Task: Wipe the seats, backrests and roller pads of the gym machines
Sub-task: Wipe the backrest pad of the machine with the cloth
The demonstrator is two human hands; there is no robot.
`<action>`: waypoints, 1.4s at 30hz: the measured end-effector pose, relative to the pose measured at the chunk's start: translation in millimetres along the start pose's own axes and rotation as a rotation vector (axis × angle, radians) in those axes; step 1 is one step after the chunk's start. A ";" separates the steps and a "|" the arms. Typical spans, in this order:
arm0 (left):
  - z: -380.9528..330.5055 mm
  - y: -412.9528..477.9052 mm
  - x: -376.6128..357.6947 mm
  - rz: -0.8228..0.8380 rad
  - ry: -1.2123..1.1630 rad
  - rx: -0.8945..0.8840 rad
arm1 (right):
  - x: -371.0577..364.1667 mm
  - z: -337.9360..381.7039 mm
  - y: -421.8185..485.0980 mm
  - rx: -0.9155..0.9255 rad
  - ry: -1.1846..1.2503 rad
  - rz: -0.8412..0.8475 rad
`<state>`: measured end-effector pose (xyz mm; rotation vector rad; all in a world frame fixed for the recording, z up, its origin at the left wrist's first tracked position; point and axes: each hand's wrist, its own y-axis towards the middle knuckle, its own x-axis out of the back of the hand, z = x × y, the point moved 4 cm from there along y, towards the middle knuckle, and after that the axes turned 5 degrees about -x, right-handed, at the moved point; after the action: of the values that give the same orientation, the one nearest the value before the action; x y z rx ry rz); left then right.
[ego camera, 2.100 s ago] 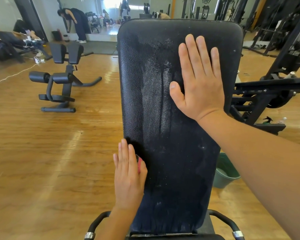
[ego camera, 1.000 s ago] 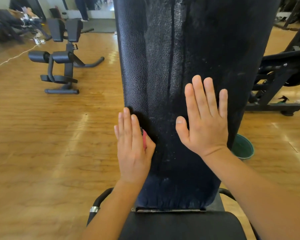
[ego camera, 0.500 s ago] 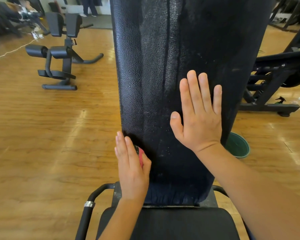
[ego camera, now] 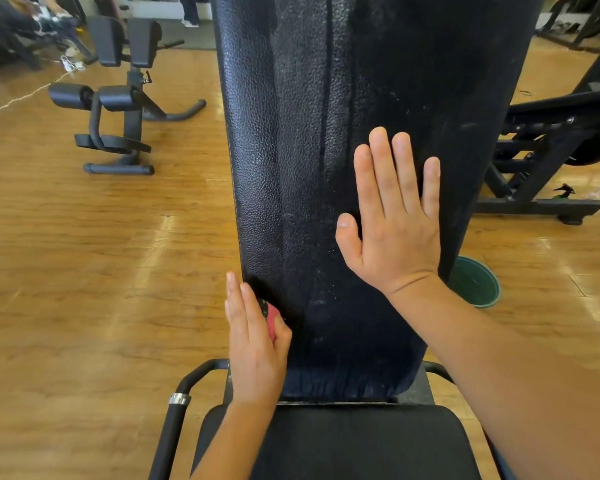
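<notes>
Backrest (ego camera: 291, 168) shows wet streaks down its middle, so wiping looks partly done. Left grip (ego camera: 253, 344), held flat, presses a pink cloth (ego camera: 272, 318) at its lower left edge. Right grip (ego camera: 395, 220) lies flat and empty right of centre. Seat (ego camera: 361, 445) below seems yet to be wiped.

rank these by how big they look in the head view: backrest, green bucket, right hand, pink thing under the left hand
1. backrest
2. right hand, near the camera
3. green bucket, farther off and partly hidden behind the backrest
4. pink thing, mostly covered by the left hand
</notes>
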<state>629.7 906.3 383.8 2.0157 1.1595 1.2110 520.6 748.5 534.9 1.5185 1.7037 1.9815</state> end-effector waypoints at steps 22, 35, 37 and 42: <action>8.0 -36.2 3.5 0.099 -0.062 0.080 | 2.8 1.6 0.0 -0.016 -0.029 -0.017; 14.8 -78.0 -8.9 0.112 -0.045 0.173 | 4.9 2.0 1.0 -0.021 -0.027 -0.031; 13.5 -79.9 -6.3 0.125 -0.059 0.194 | 4.5 2.4 1.4 -0.017 -0.027 -0.030; 8.6 -47.7 -1.5 0.090 -0.111 0.149 | 4.7 2.1 0.5 -0.018 -0.041 -0.031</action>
<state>617.6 929.0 342.6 2.2375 1.1459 1.0677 520.0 752.8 537.8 1.5065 1.6789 1.9322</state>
